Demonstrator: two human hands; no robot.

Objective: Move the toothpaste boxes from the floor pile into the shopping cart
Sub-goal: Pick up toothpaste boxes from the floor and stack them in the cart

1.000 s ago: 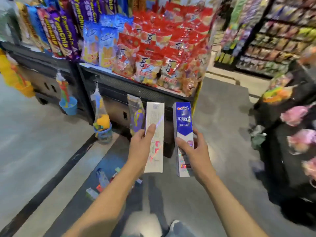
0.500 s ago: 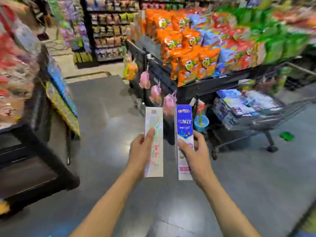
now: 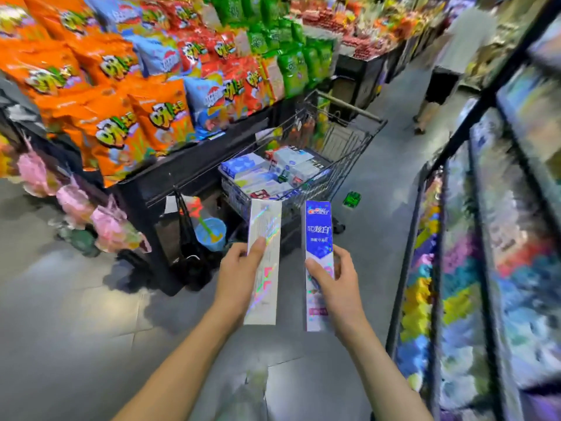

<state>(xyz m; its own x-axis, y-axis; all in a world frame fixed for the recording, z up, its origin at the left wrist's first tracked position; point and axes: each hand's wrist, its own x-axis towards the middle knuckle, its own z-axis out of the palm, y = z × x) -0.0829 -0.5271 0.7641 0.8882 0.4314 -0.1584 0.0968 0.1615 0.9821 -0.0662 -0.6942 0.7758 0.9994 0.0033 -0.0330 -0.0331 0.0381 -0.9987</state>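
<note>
My left hand [image 3: 237, 279] grips a white toothpaste box with a holographic stripe [image 3: 264, 238], held upright, thumb across its face. My right hand [image 3: 332, 285] grips a blue-and-white toothpaste box [image 3: 318, 235], also upright. Both boxes are in front of me at mid-frame, side by side with a gap between them. The wire shopping cart [image 3: 349, 153] stands just beyond them, holding several toothpaste boxes [image 3: 273, 174] in its basket. The floor pile is out of view.
A black display table [image 3: 188, 174] piled with orange, blue, red and green snack bags [image 3: 127, 95] flanks the cart on the left. A shelf rack [image 3: 485, 238] lines the right. A small green item [image 3: 352, 199] lies on the floor. A person [image 3: 449, 71] stands down the aisle.
The view has swung round to the right, away from the floor pile; the cart has come from the right edge to straight ahead and nearer. Both hands keep the same hold on their boxes.
</note>
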